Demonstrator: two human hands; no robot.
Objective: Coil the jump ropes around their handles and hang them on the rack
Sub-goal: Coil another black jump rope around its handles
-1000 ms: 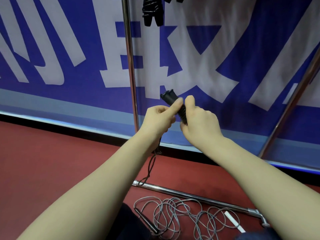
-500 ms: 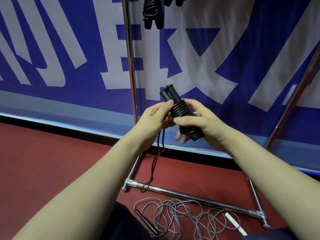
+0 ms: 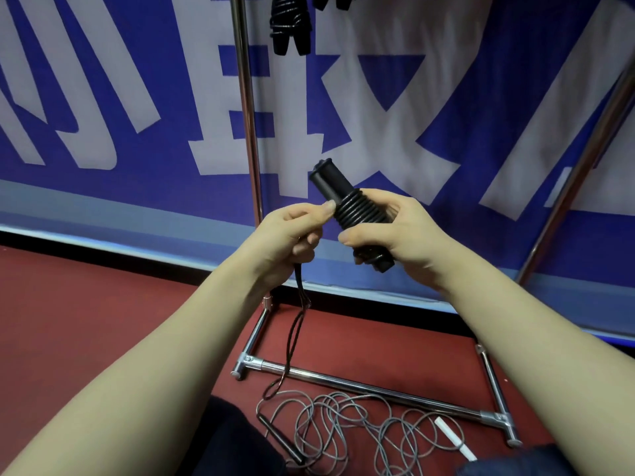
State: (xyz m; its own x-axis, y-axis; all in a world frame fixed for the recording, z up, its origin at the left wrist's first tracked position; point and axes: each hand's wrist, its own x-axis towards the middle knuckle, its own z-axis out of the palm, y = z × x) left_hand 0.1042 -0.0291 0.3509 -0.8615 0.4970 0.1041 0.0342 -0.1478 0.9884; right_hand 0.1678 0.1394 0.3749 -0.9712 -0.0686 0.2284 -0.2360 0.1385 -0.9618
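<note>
- Floor [image 3: 86, 321], red, nearest: grey jump rope [image 3: 343, 427] in a loose tangle, one dark handle [image 3: 281, 441] at its left, one white handle [image 3: 453, 438] at its right.
- Just behind the tangle: chrome rack base bar [image 3: 378, 386], lying flat.
- Black rope tail [image 3: 292, 338] hangs from under the left hand; its lower loop reaches the grey tangle.
- Left hand [image 3: 288, 235]: fingers curled, pinching the black rope, thumb tip touching the coils.
- Right hand [image 3: 398, 235]: gripping the black handle pair [image 3: 354, 211], thumb across the front. Handles tilted, top ends up-left, rope wound tightly round the middle.
- Behind the hands: rack upright [image 3: 247, 115].
- Top edge: coiled black rope [image 3: 290, 25] hanging.
- Farthest: blue-and-white banner [image 3: 103, 97].
</note>
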